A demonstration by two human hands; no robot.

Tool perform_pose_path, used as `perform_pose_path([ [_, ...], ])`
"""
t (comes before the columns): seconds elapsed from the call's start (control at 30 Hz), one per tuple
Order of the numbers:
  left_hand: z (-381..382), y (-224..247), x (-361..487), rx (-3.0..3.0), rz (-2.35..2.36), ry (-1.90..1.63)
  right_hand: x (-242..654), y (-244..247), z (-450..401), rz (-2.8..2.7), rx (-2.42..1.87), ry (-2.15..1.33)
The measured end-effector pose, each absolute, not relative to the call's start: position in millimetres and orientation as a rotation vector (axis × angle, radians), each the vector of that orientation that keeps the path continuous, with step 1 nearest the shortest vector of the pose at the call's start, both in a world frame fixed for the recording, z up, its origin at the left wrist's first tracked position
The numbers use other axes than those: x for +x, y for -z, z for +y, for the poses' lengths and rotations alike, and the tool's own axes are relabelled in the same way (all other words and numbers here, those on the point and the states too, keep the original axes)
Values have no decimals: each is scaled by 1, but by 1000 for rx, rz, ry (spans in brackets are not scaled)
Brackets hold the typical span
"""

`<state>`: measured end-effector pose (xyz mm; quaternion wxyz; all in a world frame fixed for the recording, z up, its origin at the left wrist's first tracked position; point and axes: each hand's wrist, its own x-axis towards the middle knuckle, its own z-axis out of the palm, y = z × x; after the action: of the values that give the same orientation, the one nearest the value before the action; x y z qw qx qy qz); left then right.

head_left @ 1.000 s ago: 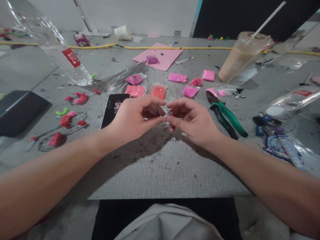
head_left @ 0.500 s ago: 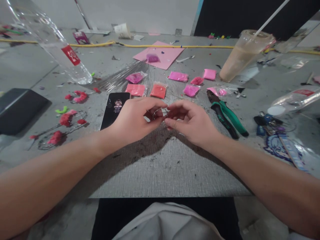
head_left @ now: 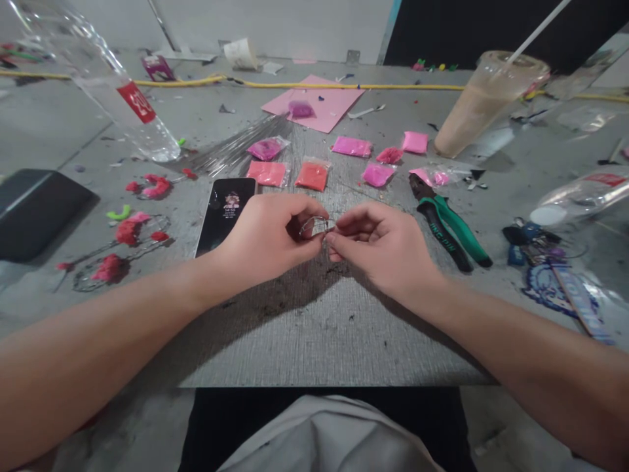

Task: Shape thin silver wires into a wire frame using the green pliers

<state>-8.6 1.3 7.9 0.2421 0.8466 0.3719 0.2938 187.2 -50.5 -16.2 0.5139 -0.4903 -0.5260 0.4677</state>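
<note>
Between my two hands is a thin silvery wire point(head_left: 314, 225), bent into a small loop and partly hidden by fingers. My left hand point(head_left: 275, 226) pinches it between thumb and fingertips. From the other side, my right hand point(head_left: 381, 239) grips it with thumb and index finger, the other fingers curled. Both hands are held over the grey table point(head_left: 304, 347). A phone point(head_left: 223, 213) lies by my left hand. Green-handled pliers point(head_left: 449, 226) lie to the right of my right hand. Small packets of pink and orange-red material, such as an orange-red packet point(head_left: 313, 175), lie beyond the hands.
A bundle of straight wires point(head_left: 230, 147) lies behind the phone. Red-decorated wire pieces point(head_left: 130, 229) lie at left, near a water bottle point(head_left: 140, 108) and a dark box point(head_left: 42, 210). A drink cup with a straw point(head_left: 472, 108) and a lying bottle point(head_left: 582, 193) are at right.
My right hand has turned slightly and its fingertips have come closer to the left ones. More of the wire loop shows now. The view has shifted slightly.
</note>
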Motion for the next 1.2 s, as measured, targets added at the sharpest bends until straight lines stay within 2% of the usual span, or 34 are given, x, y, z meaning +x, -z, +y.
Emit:
perform_pose_path([
  [0.27,2,-9,-10,2399,1041,-838,191,17,-51,-1422,-1179,-1057],
  [0.5,5,-8,-11,2435,1064,-842,193,14,-53,-1699,-1195,-700],
  [0.67,7,-5,-13,2476,1023,-913,191,13,-56,-1755,-1209,-588],
  [0.93,1,-4,-8,2049,943,-888,193,16,-55,-1927,-1087,-214],
  [1.1,1,0,-9,2047,916,-850,193,12,-57,-1933,-1097,-185],
  [1.2,0,0,-11,2087,972,-872,193,12,-56,-1900,-1103,-316],
])
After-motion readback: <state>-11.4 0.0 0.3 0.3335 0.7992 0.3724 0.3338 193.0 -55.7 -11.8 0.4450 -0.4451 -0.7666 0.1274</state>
